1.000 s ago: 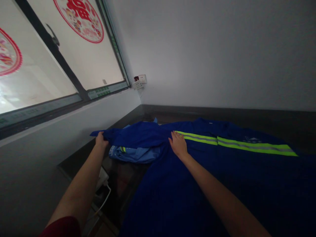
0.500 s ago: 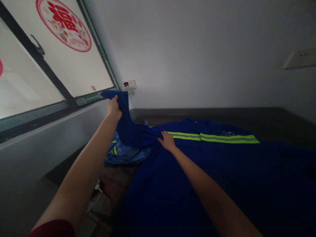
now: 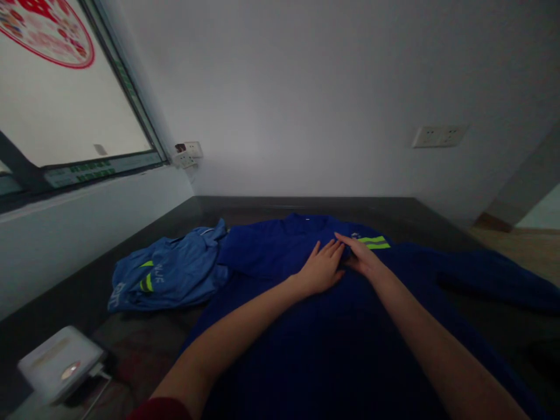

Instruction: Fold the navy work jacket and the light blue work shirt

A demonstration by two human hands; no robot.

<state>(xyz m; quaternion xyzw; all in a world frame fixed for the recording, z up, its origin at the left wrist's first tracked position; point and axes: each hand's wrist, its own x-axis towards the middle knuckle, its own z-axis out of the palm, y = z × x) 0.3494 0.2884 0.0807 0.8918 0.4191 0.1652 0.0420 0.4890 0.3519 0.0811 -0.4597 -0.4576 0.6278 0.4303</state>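
Observation:
A dark blue work jacket (image 3: 280, 326) with a yellow-green reflective stripe (image 3: 375, 242) is spread over the dark table, collar toward the wall. Its left-side sleeve (image 3: 262, 248) lies folded across the chest and covers most of the stripe. My left hand (image 3: 322, 268) rests on that folded sleeve with fingers stretched out. Right beside it, my right hand (image 3: 361, 256) lies at the sleeve's end, its fingers extended and close to the left fingertips. The jacket's other sleeve (image 3: 499, 274) stretches out to the right.
A lighter blue folded garment (image 3: 170, 268) with reflective bits lies left of the jacket. A white box-shaped device (image 3: 63, 361) with a cable stands at the front left. The table (image 3: 363, 204) meets a wall with sockets (image 3: 440, 136); a window (image 3: 65, 116) is at left.
My left hand has carried the raised sleeve rightward and down onto the jacket's chest. My right hand has shifted right along the chest to meet it. The view has turned right.

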